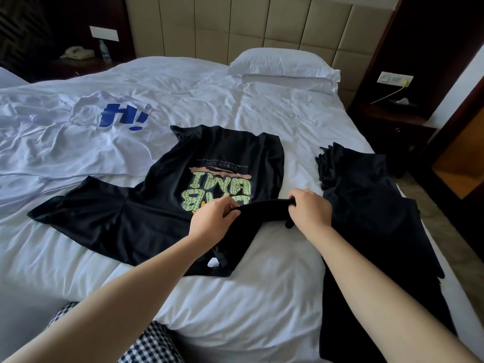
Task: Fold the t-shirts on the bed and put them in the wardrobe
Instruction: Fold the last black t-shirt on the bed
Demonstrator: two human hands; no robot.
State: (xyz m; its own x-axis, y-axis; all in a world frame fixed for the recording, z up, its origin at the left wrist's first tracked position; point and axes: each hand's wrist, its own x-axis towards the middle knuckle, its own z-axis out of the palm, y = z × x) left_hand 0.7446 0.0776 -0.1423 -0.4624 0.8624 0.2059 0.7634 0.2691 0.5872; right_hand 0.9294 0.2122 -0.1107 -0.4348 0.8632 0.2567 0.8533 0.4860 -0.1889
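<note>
The black t-shirt (209, 163) lies flat in the middle of the bed (235, 100), with its picture facing up. The picture is upside down from here. It has big green letters that I cannot read all the way. A small white line above them says "Try your best when you", and the rest is too tiny to read.

The left hand (212, 218) pinches one end of a rolled black edge of this shirt. The right hand (309, 208) grips the other end with curled fingers. The edge is lifted a little off the bed.

One white t-shirt (115, 119) lies crumpled on the left side of the bed, apart from the black one. It has a big blue "h!" on it.

A dark pile of clothes (366, 205) lies on the right, just beside the right arm. I cannot tell how many pieces are in it. The pile reaches the right edge of the bed.

Two white pillows (282, 64) are stacked at the top of the bed. There is bare white sheet between the pillows and the black shirt, and more bare sheet close to the person.

One phone (76, 52) and one water bottle (104, 51) stand on a dark stand far to the left.
</note>
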